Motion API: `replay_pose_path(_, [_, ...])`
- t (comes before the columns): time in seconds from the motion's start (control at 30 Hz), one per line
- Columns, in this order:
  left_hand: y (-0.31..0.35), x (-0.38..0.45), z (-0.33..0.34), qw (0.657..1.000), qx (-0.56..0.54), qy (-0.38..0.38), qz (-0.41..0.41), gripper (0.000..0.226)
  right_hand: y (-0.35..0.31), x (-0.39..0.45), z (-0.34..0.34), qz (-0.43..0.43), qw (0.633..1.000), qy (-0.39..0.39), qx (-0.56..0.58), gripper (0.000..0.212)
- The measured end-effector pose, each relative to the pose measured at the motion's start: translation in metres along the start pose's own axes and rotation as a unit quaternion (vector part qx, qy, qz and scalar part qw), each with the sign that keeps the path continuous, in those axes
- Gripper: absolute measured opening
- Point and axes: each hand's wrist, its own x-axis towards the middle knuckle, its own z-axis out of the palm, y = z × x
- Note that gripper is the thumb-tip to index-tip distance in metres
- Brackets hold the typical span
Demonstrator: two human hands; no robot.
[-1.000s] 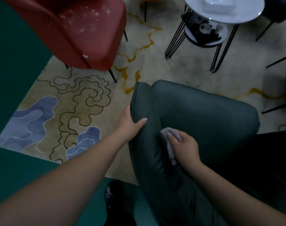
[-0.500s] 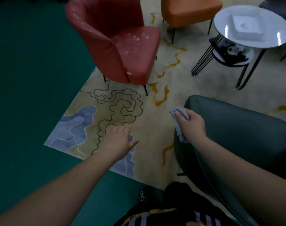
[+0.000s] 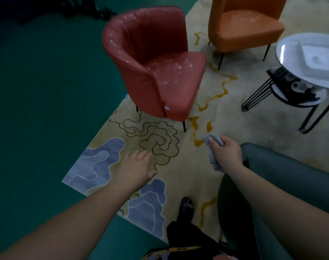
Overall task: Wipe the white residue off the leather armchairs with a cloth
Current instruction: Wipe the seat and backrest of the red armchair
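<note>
My right hand [image 3: 226, 154] grips a grey cloth [image 3: 212, 147] in the air, just left of the dark green armchair [image 3: 283, 177] at the lower right. My left hand [image 3: 135, 167] hovers over the rug with straight, relaxed fingers and holds nothing. A red armchair [image 3: 150, 72] stands ahead of both hands, with white residue speckled on its seat and along its backrest rim. Behind it to the right is an orange armchair [image 3: 242, 29] with faint white marks on its seat.
A round white side table [image 3: 289, 49] on black wire legs stands at the right, with a white tray on top and dark items on its lower shelf. A patterned beige and blue rug [image 3: 107, 166] covers the floor; green flooring [image 3: 47, 91] lies left. My dark shoe [image 3: 186, 207] is below.
The view has swung from the green armchair toward the red one. My left hand let go of the green chair's edge and now hovers over the rug. My right hand lifted the cloth off the green chair.
</note>
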Motion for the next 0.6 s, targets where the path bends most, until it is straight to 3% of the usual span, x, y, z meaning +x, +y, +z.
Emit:
replay_pose_path(0.07, [-0.003, 0.032, -0.017, 1.0, 0.018, -0.006, 0.007, 0.077, -0.014, 0.03, 0.002, 0.005, 1.0, -0.002, 0.003, 0.022])
replay_pose_path(0.33, [0.002, 0.134, -0.067, 0.999, 0.014, 0.012, 0.029, 0.078, -0.051, 0.121, 0.0, 0.008, 0.999, -0.032, -0.009, 0.014])
replay_pose_path(0.5, [-0.005, 0.183, -0.078, 0.999, -0.015, -0.004, 0.031, 0.081, -0.07, 0.17, 0.011, 0.009, 0.998, -0.054, 0.005, 0.029])
replay_pose_path(0.6, [-0.015, 0.223, -0.085, 0.999, -0.009, -0.011, 0.05, 0.081, -0.08, 0.203, 0.021, 0.02, 0.999, -0.026, 0.0, 0.018])
